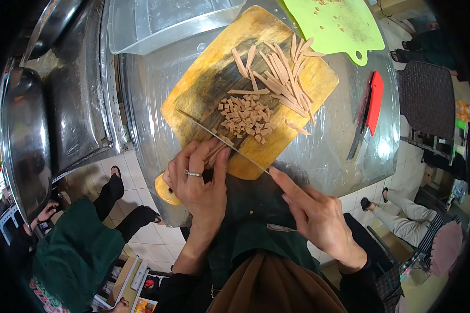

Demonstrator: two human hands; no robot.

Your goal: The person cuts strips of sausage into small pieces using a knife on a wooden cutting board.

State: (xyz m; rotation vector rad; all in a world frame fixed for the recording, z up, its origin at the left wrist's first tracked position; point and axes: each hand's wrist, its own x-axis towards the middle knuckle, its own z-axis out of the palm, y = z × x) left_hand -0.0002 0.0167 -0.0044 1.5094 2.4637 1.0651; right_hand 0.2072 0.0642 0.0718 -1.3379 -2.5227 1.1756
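A wooden cutting board [193, 88] lies at an angle on the table. With my right hand [318, 216] I grip a kitchen knife [209, 131]; its handle is hidden in my fingers and its long thin blade points up and left over the board. Fingers closed, my left hand [197, 180] presses a few pinkish-brown sausage strips [214, 152] to the board beside the blade. Just beyond the blade sits a pile of small diced sausage [245, 116]. Longer sausage strips [284, 73] lie loose across the board's upper right.
A clear plastic tub [167, 36] stands behind the board. At the back right is a green cutting mat [344, 26] with crumbs. A red-handled knife [373, 104] rests at the table's right. Metal pans [28, 120] are at left; people sit on both sides.
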